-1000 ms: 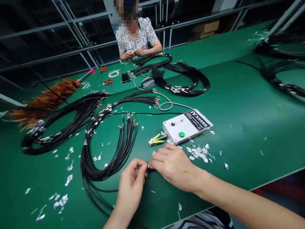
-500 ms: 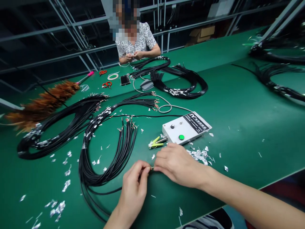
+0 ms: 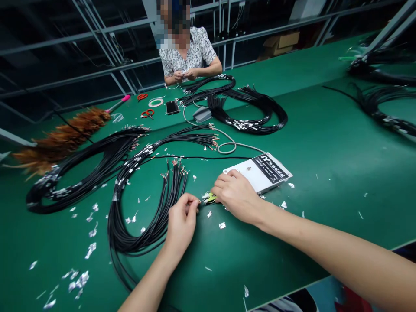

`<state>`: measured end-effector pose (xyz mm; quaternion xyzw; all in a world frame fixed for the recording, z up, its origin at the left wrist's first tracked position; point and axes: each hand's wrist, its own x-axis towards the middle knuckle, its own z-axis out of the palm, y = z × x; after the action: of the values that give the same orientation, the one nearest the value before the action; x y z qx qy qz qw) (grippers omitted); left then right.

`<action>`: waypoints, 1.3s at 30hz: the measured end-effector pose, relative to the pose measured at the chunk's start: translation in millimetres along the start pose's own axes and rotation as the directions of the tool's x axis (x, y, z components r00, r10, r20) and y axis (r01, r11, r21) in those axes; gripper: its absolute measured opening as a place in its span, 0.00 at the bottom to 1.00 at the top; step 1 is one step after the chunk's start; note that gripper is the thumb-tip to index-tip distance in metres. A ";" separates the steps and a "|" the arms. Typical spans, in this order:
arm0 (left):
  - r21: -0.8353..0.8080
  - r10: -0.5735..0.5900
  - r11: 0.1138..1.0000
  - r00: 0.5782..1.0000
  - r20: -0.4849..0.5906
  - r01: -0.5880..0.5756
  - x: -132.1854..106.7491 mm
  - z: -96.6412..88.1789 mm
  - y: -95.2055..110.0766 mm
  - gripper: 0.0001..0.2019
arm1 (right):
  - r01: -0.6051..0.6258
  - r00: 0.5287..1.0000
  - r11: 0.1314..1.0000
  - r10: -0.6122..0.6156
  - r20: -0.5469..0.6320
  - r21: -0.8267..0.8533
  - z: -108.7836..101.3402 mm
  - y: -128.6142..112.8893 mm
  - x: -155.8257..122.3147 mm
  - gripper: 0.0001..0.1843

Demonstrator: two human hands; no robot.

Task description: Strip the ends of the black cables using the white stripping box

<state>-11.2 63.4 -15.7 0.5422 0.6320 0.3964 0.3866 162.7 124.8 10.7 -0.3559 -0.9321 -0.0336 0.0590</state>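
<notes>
Pinching a wire end (image 3: 199, 203), left hand (image 3: 180, 220) fingers pressed together, right hand (image 3: 238, 197) fingers closed on lime clip (image 3: 209, 197), white box (image 3: 256, 172) alongside, black wires (image 3: 134, 246) on the desk (image 3: 325, 195).

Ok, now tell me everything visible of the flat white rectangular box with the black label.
The flat white rectangular box looks like plastic or painted metal. It lies face up on the green tabletop. A black label with white lettering covers its right part; a small metallic switch sits on the white part. A thin grey cable reaches its far edge. The right hand hides its near left corner; whether they touch is unclear. A yellow-green clip shows off its left end, at that hand.
</notes>
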 end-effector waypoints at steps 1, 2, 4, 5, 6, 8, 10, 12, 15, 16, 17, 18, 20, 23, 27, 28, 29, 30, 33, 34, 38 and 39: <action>0.005 -0.001 1.000 1.000 0.002 0.001 1.6 0.9 -0.9 0.09 | 0.001 1.000 1.000 -0.001 0.001 0.001 0.1 0.5 -0.1 0.09; 0.009 -0.002 1.000 1.000 0.004 0.002 2.9 1.7 -1.5 0.09 | 0.001 1.000 1.000 -0.001 0.003 0.001 0.0 1.1 -0.2 0.08; 0.015 -0.003 1.000 1.000 0.010 0.003 5.0 3.3 -2.1 0.09 | 0.001 1.000 1.000 -0.001 0.006 0.004 -0.1 2.0 0.1 0.07; 0.017 -0.002 1.000 1.000 0.013 0.002 5.8 4.0 -2.2 0.09 | 0.000 1.000 1.000 0.000 0.008 0.004 -0.2 2.2 0.3 0.07; 0.020 -0.001 1.000 1.000 0.017 0.001 6.5 4.8 -2.1 0.09 | 0.000 1.000 1.000 0.000 0.009 0.004 -0.4 2.2 0.6 0.07; 0.027 0.001 1.000 1.000 0.023 -0.002 7.4 6.0 -1.9 0.09 | -0.001 1.000 1.000 0.001 0.012 0.001 -1.3 2.0 1.0 0.07; 0.038 0.002 0.999 1.000 0.027 -0.003 7.9 6.7 -2.0 0.09 | -0.002 1.000 1.000 0.002 0.017 0.001 -2.6 1.8 0.9 0.08; 0.052 0.002 0.999 1.000 0.030 -0.004 8.0 6.9 -2.4 0.09 | -0.005 1.000 1.000 0.005 0.027 0.006 -3.9 1.8 0.3 0.07; 0.075 0.005 0.997 0.999 0.037 -0.008 8.3 6.8 -3.7 0.09 | -0.013 0.999 1.000 0.012 0.036 0.013 -4.1 1.6 -0.3 0.07; 0.083 0.007 0.996 0.999 0.039 -0.010 8.5 6.8 -4.2 0.09 | -0.015 0.999 1.000 0.014 0.036 0.014 -3.8 1.2 -0.2 0.07; 0.092 0.009 0.996 0.999 0.040 -0.013 8.7 6.9 -4.7 0.09 | -0.017 0.999 1.000 0.016 0.036 0.014 -3.4 0.6 0.3 0.07; 0.101 0.012 0.995 0.999 0.041 -0.017 9.0 6.9 -5.1 0.09 | -0.019 0.999 1.000 0.019 0.036 0.013 -3.1 -0.2 0.9 0.06; 0.122 0.021 0.992 0.999 0.042 -0.026 9.5 7.0 -5.5 0.09 | -0.024 0.999 1.000 0.024 0.036 0.012 -3.5 -1.4 1.8 0.05; 0.162 0.048 0.985 0.998 0.042 -0.054 9.6 6.2 -4.1 0.09 | -0.013 1.000 0.997 0.015 -0.027 0.070 -7.8 1.5 -3.5 0.04; 0.208 0.107 0.972 0.994 0.039 -0.113 7.7 3.9 -0.8 0.09 | -0.054 0.939 0.961 0.142 -0.313 0.272 -14.2 15.0 -36.0 0.08; 0.214 0.119 0.969 0.992 0.038 -0.124 7.1 3.5 -0.4 0.09 | -0.094 0.893 0.941 0.224 -0.390 0.324 -14.1 17.8 -47.7 0.07; 0.219 0.128 0.967 0.991 0.037 -0.133 6.5 3.2 -0.2 0.09 | -0.114 0.844 0.923 0.285 -0.455 0.367 -13.0 19.4 -59.5 0.07; 0.222 0.134 0.965 0.990 0.035 -0.139 6.1 3.2 -0.3 0.09 | -0.135 0.801 0.908 0.335 -0.497 0.396 -10.9 19.7 -70.6 0.07; 0.233 0.148 0.961 0.988 0.033 -0.151 6.2 4.0 -1.3 0.10 | -0.133 0.813 0.914 0.322 -0.485 0.384 -0.5 13.6 -93.4 0.08; 0.239 0.151 0.959 0.988 0.032 -0.155 6.5 4.1 -1.7 0.10 | -0.133 0.822 0.923 0.306 -0.479 0.362 3.4 10.6 -96.7 0.09; 0.276 0.159 0.948 0.987 0.023 -0.160 7.0 0.5 -4.8 0.09 | -0.168 0.797 0.948 0.293 -0.528 0.271 14.2 5.7 -96.5 0.10; 0.285 0.159 0.946 0.987 0.017 -0.157 6.2 -1.6 -6.1 0.09 | -0.174 0.789 0.950 0.293 -0.540 0.260 15.3 6.5 -95.3 0.10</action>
<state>-15.6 68.8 -21.0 0.6399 0.6382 0.3327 0.2693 236.3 68.4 -17.1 -0.4345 -0.8182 -0.0391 0.3745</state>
